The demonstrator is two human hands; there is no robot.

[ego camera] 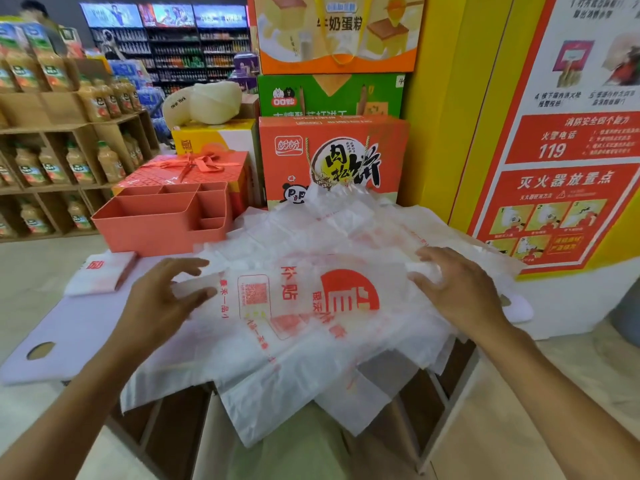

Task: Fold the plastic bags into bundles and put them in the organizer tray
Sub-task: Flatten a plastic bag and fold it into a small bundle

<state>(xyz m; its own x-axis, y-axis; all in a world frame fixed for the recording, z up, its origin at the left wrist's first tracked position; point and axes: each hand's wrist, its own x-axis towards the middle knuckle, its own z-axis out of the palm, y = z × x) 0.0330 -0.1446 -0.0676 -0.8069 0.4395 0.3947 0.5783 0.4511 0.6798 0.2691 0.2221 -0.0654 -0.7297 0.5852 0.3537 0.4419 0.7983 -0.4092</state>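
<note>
Left hand (166,296) and right hand (460,289) each pinch one end of the top plastic bag (304,306), near the organizer tray (145,233).

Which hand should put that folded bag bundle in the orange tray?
Probably the left hand. The folded bundle and the organizer tray both sit on its side, close by, while the right hand is far across the pile of bags.

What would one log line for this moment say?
left hand: pinches top bag left edge | right hand: grips its right edge | organizer tray: no bundles seen | folded bundle: lies outside tray
</note>
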